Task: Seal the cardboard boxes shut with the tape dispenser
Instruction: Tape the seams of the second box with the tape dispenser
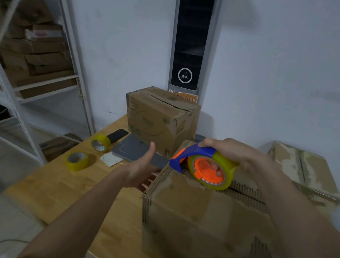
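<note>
The right hand (233,155) holds the tape dispenser (205,165) with its grip closed around the blue handle, and some fingertips show through the orange hub of the roll. The dispenser sits on top of the near cardboard box (203,221), at the far-left end of the seam where the two top flaps meet; its blue nose reaches just over that edge of the box. The left hand (140,171) is pressed flat against the left side wall of this box, near the top corner, with the grip spread and the thumb pointing up, so it holds nothing and only steadies the box. The seam looks open and I see no fresh strip of tape along it, so I judge that the taping of this box is only at its beginning. The next move probably calls for pressing the tape end onto the cardboard and drawing the dispenser along the seam toward the other end, while the left hand keeps the box from sliding on the counter (60,182). A second box (155,119) stands farther back with its flaps not closed tightly, and a third box (306,169) lies to the right. Two spare tape rolls (89,152) rest on the counter to the left.
</note>
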